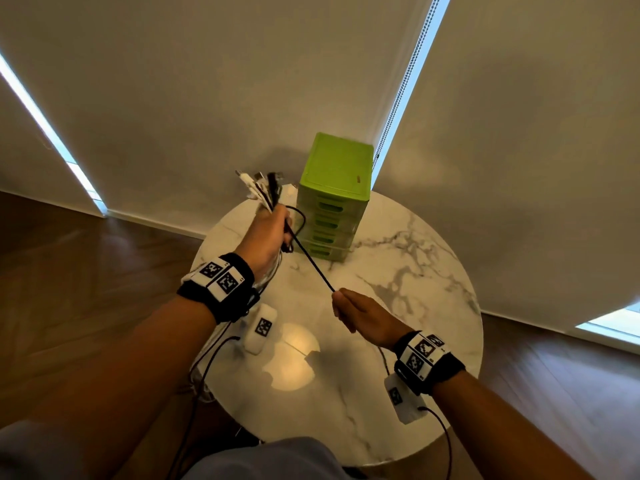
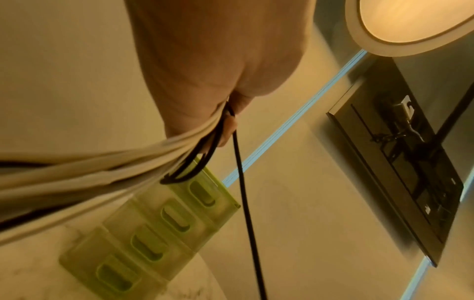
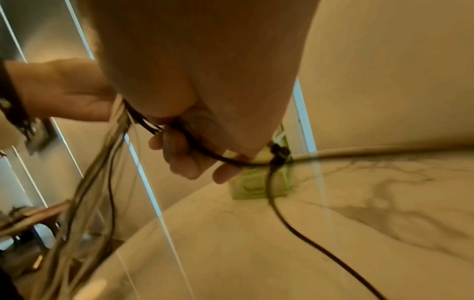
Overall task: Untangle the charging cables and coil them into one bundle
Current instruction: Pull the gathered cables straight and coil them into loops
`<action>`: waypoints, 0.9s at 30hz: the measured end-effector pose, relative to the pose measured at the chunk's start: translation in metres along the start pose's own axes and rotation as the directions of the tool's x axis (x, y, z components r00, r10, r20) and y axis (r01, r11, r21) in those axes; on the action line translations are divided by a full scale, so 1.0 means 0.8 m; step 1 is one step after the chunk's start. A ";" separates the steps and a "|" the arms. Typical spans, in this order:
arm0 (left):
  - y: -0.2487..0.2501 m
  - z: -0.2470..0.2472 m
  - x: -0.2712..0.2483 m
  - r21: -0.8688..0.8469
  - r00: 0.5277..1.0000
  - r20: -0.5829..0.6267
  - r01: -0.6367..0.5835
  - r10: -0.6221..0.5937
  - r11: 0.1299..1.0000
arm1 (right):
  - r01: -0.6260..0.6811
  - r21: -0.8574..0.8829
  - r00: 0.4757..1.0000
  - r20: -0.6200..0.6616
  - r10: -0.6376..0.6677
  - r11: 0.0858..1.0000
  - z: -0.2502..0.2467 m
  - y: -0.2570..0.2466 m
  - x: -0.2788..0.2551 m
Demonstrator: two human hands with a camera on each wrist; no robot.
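Observation:
My left hand (image 1: 268, 233) is raised over the round marble table (image 1: 415, 271) and grips a bunch of white and black charging cables (image 1: 265, 190), their plug ends sticking up above the fist. The rest of the bunch (image 2: 84, 174) hangs down past the table's left edge. One black cable (image 1: 311, 263) runs taut from the left fist down to my right hand (image 1: 360, 311), which pinches it in curled fingers (image 3: 184, 160). In the right wrist view the black cable (image 3: 295, 227) trails on past a plug (image 3: 278, 153) over the table.
A green plastic drawer unit (image 1: 332, 199) stands at the table's far side, just right of the left hand. Pale roller blinds hang behind it. Dark wooden floor (image 1: 86, 271) surrounds the table.

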State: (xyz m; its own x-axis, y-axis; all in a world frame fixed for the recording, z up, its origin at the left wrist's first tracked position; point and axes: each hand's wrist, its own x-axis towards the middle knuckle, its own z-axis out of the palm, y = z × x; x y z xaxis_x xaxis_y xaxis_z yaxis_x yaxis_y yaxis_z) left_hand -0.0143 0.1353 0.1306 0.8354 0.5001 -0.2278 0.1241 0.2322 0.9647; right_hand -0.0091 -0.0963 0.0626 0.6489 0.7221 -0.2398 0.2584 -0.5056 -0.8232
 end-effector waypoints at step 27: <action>0.024 -0.056 -0.042 0.014 0.963 -0.046 -0.264 0.265 0.964 | -0.091 0.049 0.947 0.313 0.072 0.995 0.091 0.026 0.034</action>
State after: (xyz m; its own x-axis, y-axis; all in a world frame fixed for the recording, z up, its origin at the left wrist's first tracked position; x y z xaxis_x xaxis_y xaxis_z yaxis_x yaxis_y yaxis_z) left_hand -0.0640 0.1602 0.1505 0.8131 0.5814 0.0299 -0.0938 0.0801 0.9924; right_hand -0.0385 -0.0525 0.0015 0.4094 0.7954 -0.4469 0.1631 -0.5457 -0.8219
